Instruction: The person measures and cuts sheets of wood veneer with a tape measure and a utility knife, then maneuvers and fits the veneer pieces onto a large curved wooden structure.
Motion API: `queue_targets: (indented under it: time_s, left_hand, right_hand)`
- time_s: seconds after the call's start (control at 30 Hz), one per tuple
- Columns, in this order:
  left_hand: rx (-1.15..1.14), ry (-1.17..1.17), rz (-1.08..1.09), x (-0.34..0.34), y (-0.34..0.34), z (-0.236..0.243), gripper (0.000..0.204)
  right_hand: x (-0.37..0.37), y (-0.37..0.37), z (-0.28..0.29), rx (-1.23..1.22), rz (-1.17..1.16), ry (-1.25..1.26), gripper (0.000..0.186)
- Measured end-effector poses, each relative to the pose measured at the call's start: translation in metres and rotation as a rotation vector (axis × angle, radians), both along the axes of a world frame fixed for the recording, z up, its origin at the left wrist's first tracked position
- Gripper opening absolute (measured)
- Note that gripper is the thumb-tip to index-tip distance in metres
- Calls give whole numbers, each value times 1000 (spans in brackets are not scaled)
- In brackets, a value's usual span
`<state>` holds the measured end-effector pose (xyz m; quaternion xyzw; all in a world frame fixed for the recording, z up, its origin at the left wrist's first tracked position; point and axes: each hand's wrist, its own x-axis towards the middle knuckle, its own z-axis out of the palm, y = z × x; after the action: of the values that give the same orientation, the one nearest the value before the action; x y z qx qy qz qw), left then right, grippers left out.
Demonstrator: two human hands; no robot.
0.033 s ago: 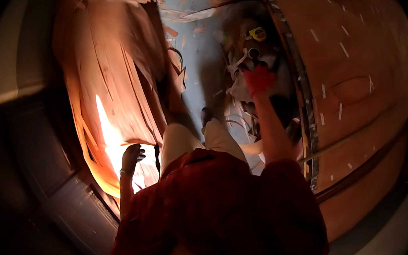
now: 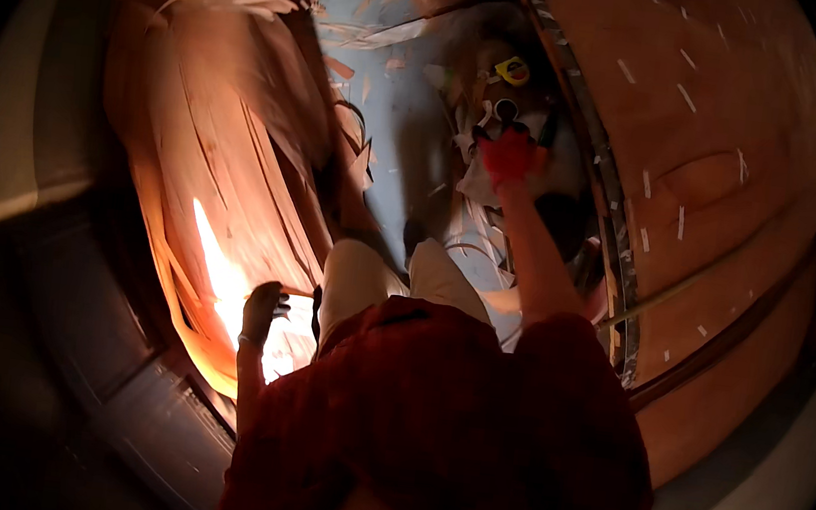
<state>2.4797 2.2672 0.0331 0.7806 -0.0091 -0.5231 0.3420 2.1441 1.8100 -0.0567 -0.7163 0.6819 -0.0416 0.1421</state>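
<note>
Lying to the left of and beyond the fingers of the left hand [image 2: 262, 314], the stacked veneer sheets [image 2: 212, 122] run lengthwise, presumably to keep long pieces flat and within reach. The left hand is at their brightly lit near end; contact cannot be confirmed. Its fingers are bent; whether they close on anything cannot be told. To the right of these fingers, scraps [image 2: 342, 68] lie on the blue-grey floor [image 2: 381, 141]. The right hand [image 2: 512, 156] extends forward; its fingers are blurred, so their grip cannot be determined. Just beyond its fingertips is a white-rimmed round item [image 2: 508, 101]; farther out lies a yellow tape measure [image 2: 512, 71], both apparently placed for ready access. Right of these fingers, a broad brown panel [image 2: 777, 196] carries short white strips [image 2: 680, 223], probably securing joints.
</note>
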Motion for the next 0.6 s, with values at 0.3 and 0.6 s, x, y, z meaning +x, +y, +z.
queue_targets:
  time_s: [0.3, 0.6]
  left_hand:
    - [-266, 55, -558, 67, -311, 28, 34]
    - [-380, 452, -1015, -7, -546, 5, 22]
  right_hand:
    - [11, 2, -36, 282, -530, -1258, 16]
    - [58, -16, -21, -73, -643, -217, 52]
